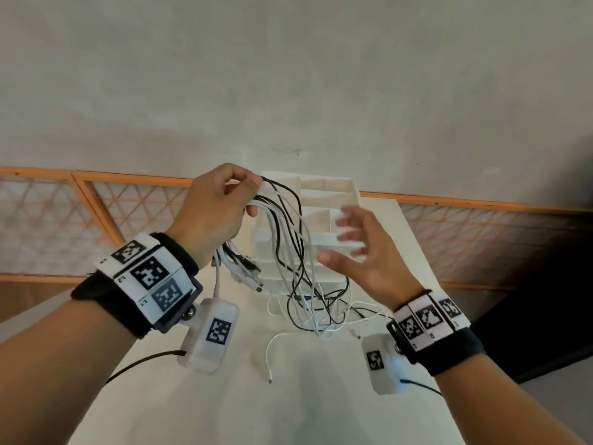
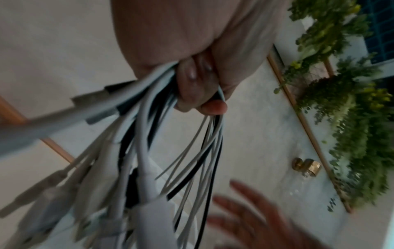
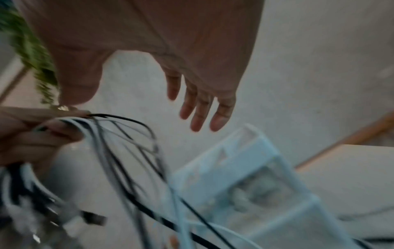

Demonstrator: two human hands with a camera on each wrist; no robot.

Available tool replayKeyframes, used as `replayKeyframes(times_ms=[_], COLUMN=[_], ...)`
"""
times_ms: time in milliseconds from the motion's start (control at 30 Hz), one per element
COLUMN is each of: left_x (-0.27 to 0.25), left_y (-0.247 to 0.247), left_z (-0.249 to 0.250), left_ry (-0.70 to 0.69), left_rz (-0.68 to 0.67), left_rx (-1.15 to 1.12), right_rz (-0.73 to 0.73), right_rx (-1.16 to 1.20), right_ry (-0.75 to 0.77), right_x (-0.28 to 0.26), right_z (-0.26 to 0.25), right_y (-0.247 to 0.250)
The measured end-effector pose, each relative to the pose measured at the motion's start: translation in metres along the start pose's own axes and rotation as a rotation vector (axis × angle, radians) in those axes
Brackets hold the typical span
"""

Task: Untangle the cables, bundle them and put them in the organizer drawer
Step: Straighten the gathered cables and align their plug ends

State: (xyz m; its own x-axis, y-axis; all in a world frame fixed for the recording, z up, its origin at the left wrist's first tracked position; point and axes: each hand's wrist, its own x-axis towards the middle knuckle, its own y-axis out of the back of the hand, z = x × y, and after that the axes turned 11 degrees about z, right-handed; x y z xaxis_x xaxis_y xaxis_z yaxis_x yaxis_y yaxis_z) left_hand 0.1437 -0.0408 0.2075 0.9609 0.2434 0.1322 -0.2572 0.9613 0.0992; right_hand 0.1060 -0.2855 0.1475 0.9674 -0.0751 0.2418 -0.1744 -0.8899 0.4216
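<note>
My left hand (image 1: 221, 203) is raised above the table and grips a bunch of white and black cables (image 1: 288, 245) near their plug ends. The plugs (image 1: 244, 271) hang below my wrist, and the long loops droop down to the tabletop. In the left wrist view my fingers (image 2: 192, 87) curl round the cables (image 2: 149, 151). My right hand (image 1: 356, 248) hovers open and blurred just right of the hanging loops, fingers spread, touching nothing. The white organizer (image 1: 324, 200) with open compartments stands behind the cables; the right wrist view shows it (image 3: 245, 176) below my straight fingers (image 3: 200, 107).
The white table (image 1: 288, 396) runs forward under both arms, with one loose white cable end (image 1: 268, 358) lying on it. An orange lattice railing (image 1: 96, 213) runs behind the table. Green plants (image 2: 351, 118) and a brass fitting (image 2: 307, 166) appear in the left wrist view.
</note>
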Motion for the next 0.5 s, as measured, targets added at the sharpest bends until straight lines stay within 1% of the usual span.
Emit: replayKeyframes(times_ms=[67,133,167,233,267,300,400,467,500], left_x=[-0.011,-0.023,-0.027,-0.03,-0.029,-0.028,-0.026,-0.025,-0.024], left_y=[-0.01,-0.02,-0.024,-0.023,-0.019,-0.013,0.009,0.026,0.033], left_z=[0.004,0.008,0.009,0.011,0.009,0.007,-0.003,-0.009,-0.013], left_ry=[-0.041,-0.058,-0.056,-0.051,-0.053,-0.059,-0.066,-0.052,-0.053], left_rz=[-0.08,-0.159,-0.183,-0.171,-0.147,-0.127,-0.074,-0.056,-0.077], left_rx=[0.044,0.006,-0.04,-0.12,-0.136,-0.133,-0.106,-0.118,-0.089], right_rz=[0.014,0.017,0.065,0.213,0.274,0.303,0.338,0.411,0.455], right_rx=[0.003,-0.062,-0.071,-0.075,-0.095,-0.135,-0.28,-0.262,-0.237], right_ry=[0.106,0.176,0.209,0.234,0.222,0.193,0.059,-0.064,-0.082], right_x=[0.009,0.016,0.019,0.024,0.027,0.031,0.04,0.043,0.043], right_z=[-0.024,-0.037,-0.037,-0.031,-0.028,-0.024,-0.002,0.015,0.02], right_y=[-0.018,-0.042,-0.053,-0.062,-0.06,-0.054,-0.027,-0.008,0.0])
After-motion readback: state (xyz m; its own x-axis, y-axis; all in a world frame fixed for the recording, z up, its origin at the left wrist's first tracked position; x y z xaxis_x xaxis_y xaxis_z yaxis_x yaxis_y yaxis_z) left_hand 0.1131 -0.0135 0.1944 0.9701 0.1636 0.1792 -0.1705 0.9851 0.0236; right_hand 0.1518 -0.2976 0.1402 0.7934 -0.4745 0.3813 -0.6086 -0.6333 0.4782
